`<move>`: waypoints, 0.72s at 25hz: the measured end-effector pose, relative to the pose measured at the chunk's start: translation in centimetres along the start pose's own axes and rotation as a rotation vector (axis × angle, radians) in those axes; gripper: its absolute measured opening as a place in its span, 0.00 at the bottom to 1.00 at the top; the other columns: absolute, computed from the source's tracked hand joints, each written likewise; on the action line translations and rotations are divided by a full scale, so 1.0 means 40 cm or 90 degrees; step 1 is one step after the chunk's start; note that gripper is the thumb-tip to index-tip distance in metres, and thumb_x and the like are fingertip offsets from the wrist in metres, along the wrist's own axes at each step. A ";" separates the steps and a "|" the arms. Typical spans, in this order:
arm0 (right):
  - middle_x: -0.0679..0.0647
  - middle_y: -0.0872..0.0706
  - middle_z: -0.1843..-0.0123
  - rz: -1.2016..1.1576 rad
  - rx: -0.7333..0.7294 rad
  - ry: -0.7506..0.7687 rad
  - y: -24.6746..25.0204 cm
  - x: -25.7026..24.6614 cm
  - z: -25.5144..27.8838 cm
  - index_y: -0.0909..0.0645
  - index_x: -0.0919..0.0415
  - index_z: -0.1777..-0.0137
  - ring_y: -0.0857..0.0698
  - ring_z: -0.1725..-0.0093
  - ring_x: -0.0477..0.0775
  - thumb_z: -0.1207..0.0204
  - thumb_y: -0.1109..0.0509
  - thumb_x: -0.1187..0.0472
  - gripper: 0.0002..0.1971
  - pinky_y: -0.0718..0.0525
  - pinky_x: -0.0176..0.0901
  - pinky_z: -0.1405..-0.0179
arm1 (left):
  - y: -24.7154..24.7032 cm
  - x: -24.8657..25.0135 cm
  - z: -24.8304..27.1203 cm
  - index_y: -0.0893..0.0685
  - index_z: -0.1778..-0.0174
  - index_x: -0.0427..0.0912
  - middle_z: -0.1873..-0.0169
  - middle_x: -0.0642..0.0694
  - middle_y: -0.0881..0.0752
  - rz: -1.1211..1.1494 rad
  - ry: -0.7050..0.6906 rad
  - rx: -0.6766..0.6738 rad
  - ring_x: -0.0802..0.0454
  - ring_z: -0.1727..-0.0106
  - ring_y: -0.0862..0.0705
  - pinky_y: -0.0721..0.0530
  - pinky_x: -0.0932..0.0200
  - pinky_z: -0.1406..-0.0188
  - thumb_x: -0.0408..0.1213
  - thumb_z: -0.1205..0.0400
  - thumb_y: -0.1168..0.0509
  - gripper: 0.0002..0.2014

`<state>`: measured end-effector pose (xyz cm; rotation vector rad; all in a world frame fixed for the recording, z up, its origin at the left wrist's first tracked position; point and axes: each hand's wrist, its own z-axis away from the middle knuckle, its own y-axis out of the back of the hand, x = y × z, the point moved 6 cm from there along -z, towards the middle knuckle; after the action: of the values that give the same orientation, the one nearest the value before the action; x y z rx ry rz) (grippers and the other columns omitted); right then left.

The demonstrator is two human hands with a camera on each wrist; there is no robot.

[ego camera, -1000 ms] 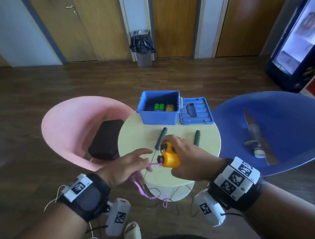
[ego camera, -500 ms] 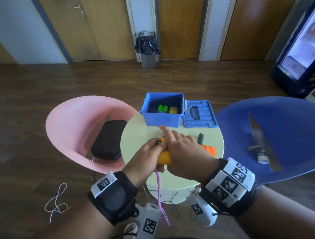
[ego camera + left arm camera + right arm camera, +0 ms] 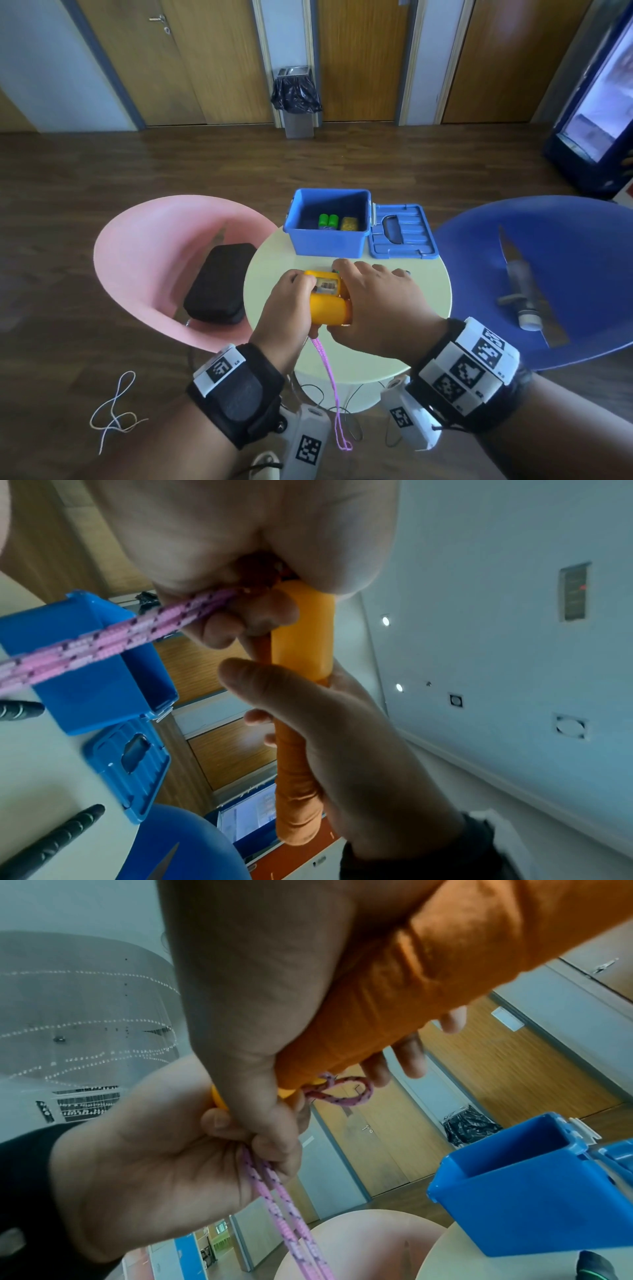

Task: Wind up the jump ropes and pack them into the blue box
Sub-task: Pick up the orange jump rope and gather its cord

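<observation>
Above the round table (image 3: 421, 308), both hands hold one jump rope. My right hand (image 3: 370, 284) grips its two orange-yellow handles (image 3: 329, 305) side by side, also seen as handles (image 3: 411, 974). My left hand (image 3: 298, 287) grips the doubled pink rope (image 3: 330, 383) right at the handles' yellow ends (image 3: 301, 631). The pink rope (image 3: 284, 1218) hangs below the fist, off the table edge. The open blue box (image 3: 329, 240) stands at the table's far side with green and yellow items inside. Black handles (image 3: 51, 840) of another rope lie on the table, mostly hidden in the head view.
The box's blue lid (image 3: 400, 233) lies flat to its right. A pink chair (image 3: 144, 260) holding a black case (image 3: 219, 284) is on the left, a blue chair (image 3: 565, 267) on the right. A white string (image 3: 113, 414) lies on the floor.
My left hand, open and reaching a second ago, has closed on the pink rope beside the handles. The handles have turned in my right hand, and the rope now hangs straight down.
</observation>
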<state>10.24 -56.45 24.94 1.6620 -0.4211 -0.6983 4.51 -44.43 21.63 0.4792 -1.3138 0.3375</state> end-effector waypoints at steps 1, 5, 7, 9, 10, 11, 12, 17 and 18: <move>0.45 0.18 0.45 -0.013 -0.008 0.016 0.001 0.001 0.002 0.34 0.46 0.29 0.17 0.47 0.55 0.34 0.32 0.36 0.34 0.19 0.52 0.47 | 0.003 -0.006 -0.004 0.23 0.57 0.45 0.60 0.39 0.19 0.018 0.010 0.005 0.44 0.66 0.20 0.25 0.55 0.76 0.51 0.28 0.46 0.14; 0.47 0.20 0.49 0.026 -0.018 0.021 -0.001 0.004 0.012 0.33 0.47 0.30 0.17 0.54 0.56 0.33 0.33 0.41 0.31 0.20 0.52 0.51 | 0.003 -0.018 -0.006 0.24 0.58 0.46 0.60 0.39 0.20 0.032 0.018 -0.006 0.46 0.67 0.21 0.25 0.57 0.77 0.50 0.22 0.45 0.12; 0.48 0.19 0.53 0.047 -0.019 -0.008 -0.005 0.005 0.014 0.31 0.49 0.38 0.16 0.57 0.57 0.31 0.34 0.44 0.22 0.19 0.52 0.52 | 0.000 -0.024 -0.001 0.23 0.57 0.44 0.63 0.39 0.21 0.065 0.042 -0.045 0.48 0.71 0.22 0.27 0.58 0.78 0.50 0.18 0.44 0.13; 0.47 0.18 0.56 0.035 -0.021 -0.033 -0.004 0.013 0.018 0.31 0.49 0.45 0.17 0.60 0.57 0.30 0.35 0.46 0.16 0.18 0.50 0.55 | 0.005 -0.020 0.004 0.17 0.54 0.46 0.66 0.41 0.18 0.075 0.072 -0.110 0.50 0.74 0.23 0.28 0.59 0.76 0.60 0.18 0.44 0.21; 0.47 0.17 0.57 0.026 -0.016 -0.041 0.001 0.019 0.019 0.32 0.49 0.46 0.17 0.61 0.56 0.30 0.35 0.46 0.15 0.18 0.49 0.57 | 0.013 -0.015 0.006 0.14 0.51 0.49 0.65 0.43 0.14 0.032 0.082 -0.147 0.51 0.73 0.20 0.26 0.59 0.73 0.66 0.17 0.47 0.26; 0.47 0.17 0.58 0.022 -0.009 -0.046 0.008 0.026 0.022 0.32 0.49 0.47 0.18 0.62 0.55 0.29 0.35 0.46 0.15 0.19 0.47 0.59 | 0.021 -0.008 0.012 0.13 0.45 0.54 0.60 0.48 0.10 -0.036 0.081 -0.182 0.54 0.67 0.15 0.23 0.59 0.68 0.70 0.17 0.51 0.29; 0.46 0.18 0.58 0.022 -0.003 -0.047 0.014 0.031 0.023 0.32 0.49 0.47 0.19 0.64 0.55 0.30 0.35 0.46 0.15 0.21 0.46 0.62 | 0.029 -0.002 0.016 0.15 0.39 0.59 0.53 0.56 0.09 -0.100 0.059 -0.209 0.64 0.60 0.13 0.21 0.65 0.61 0.70 0.17 0.54 0.28; 0.46 0.18 0.59 0.060 0.004 -0.034 0.029 0.010 0.022 0.31 0.49 0.48 0.19 0.64 0.55 0.32 0.37 0.46 0.15 0.19 0.48 0.59 | 0.052 0.039 0.028 0.12 0.47 0.61 0.50 0.59 0.09 -0.123 -0.063 -0.192 0.63 0.41 0.14 0.21 0.58 0.35 0.68 0.16 0.52 0.25; 0.47 0.18 0.59 0.065 0.012 -0.036 0.030 0.002 0.020 0.31 0.50 0.49 0.18 0.64 0.56 0.32 0.37 0.46 0.15 0.19 0.48 0.59 | 0.049 0.035 0.027 0.13 0.45 0.55 0.49 0.47 0.10 -0.090 -0.079 -0.171 0.48 0.41 0.13 0.19 0.45 0.35 0.69 0.18 0.48 0.26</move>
<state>9.92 -57.35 26.02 1.6296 -0.5510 -0.6684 2.95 -43.35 23.48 0.3670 -1.4133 0.0116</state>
